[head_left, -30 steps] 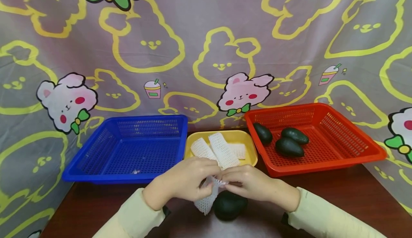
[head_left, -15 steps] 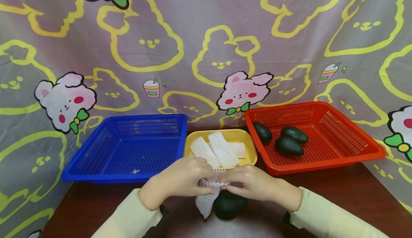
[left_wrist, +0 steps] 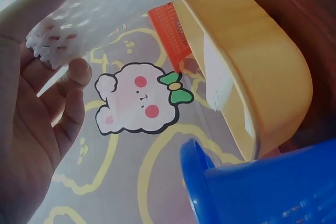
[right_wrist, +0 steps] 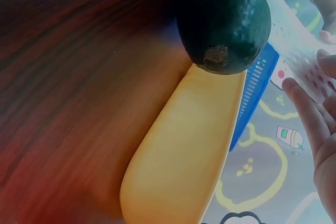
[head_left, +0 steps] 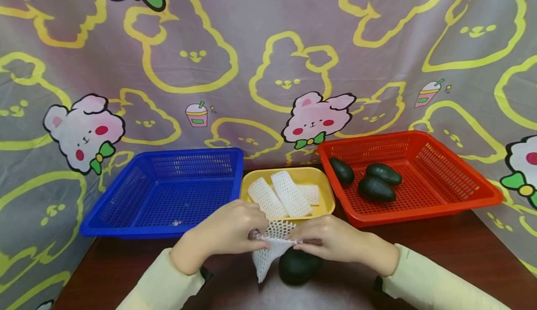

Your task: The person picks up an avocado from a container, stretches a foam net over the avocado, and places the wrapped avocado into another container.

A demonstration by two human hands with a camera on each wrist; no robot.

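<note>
A white foam net sleeve (head_left: pixel 266 253) is stretched at its mouth between the two hands in the head view. My left hand (head_left: pixel 228 228) pinches its left edge, while my right hand (head_left: pixel 340 239) pinches the right edge. The sleeve's closed-looking tip hangs down toward the table. Just to its right, below the right hand, a dark green avocado (head_left: pixel 298 268) lies on the table. From the right wrist, the same avocado (right_wrist: pixel 223 22) shows its stem end. In the left wrist view the mesh of the sleeve (left_wrist: pixel 126 3) crosses above the curled fingers (left_wrist: pixel 68 116).
Behind the hands stands a yellow tray (head_left: pixel 330 206) holding several white net sleeves (head_left: pixel 291 196). A blue basket (head_left: pixel 155 233) is on the left. To the right, a red basket (head_left: pixel 423 216) contains three avocados (head_left: pixel 377 189). A patterned cloth (head_left: pixel 235 30) hangs behind.
The hands have drawn slightly apart, the left moving left. Between them the sleeve's mouth has spread wider. The avocado on the table has stayed in place.
</note>
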